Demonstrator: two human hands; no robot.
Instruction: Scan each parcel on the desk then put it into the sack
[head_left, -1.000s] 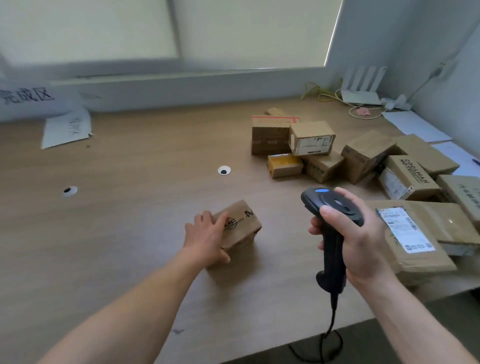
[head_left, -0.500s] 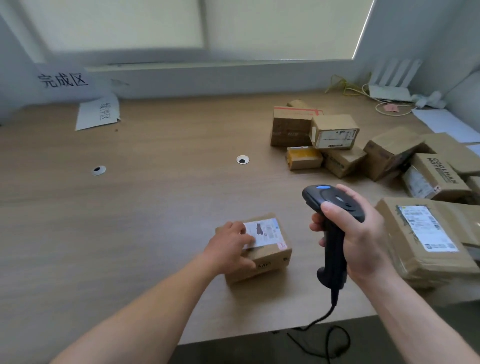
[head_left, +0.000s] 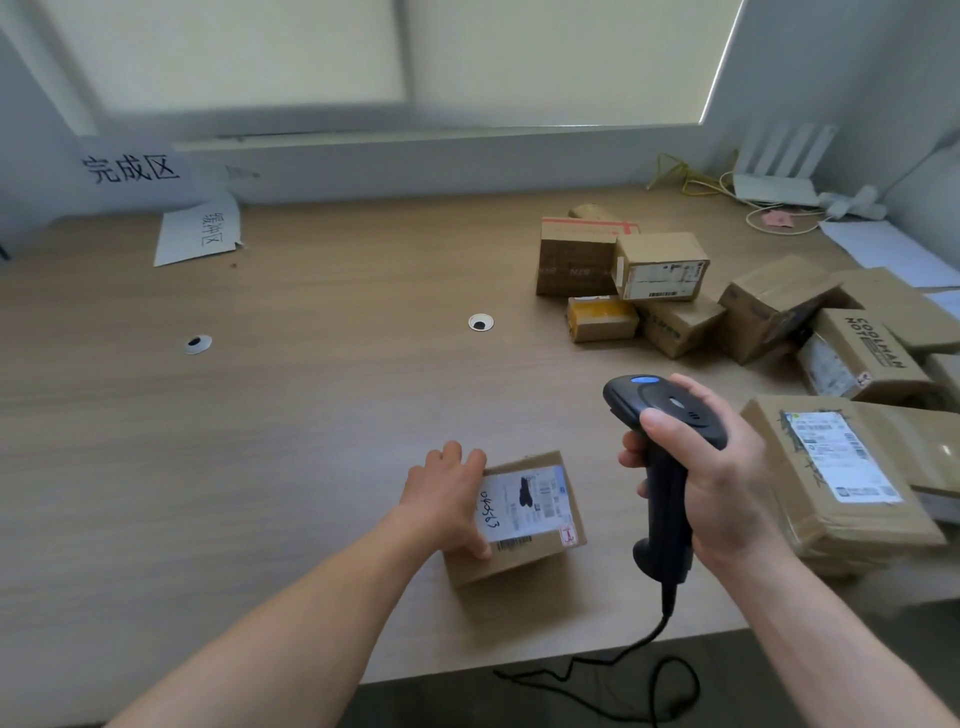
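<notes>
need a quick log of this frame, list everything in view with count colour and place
small parcel: 1, brown, white label, near desk edge
large parcel: 1, brown, white label, near right
parcel pile: about nine, brown, one with a yellow side, far right
scanner: 1, black, corded, above desk right of small parcel
desk: 1, light wood
cable holes: 2, white-ringed, mid desk
paper signs: 2, white, black writing, far left
router: 1, white, far right corner
left hand: 1, holds small parcel
right hand: 1, grips scanner
</notes>
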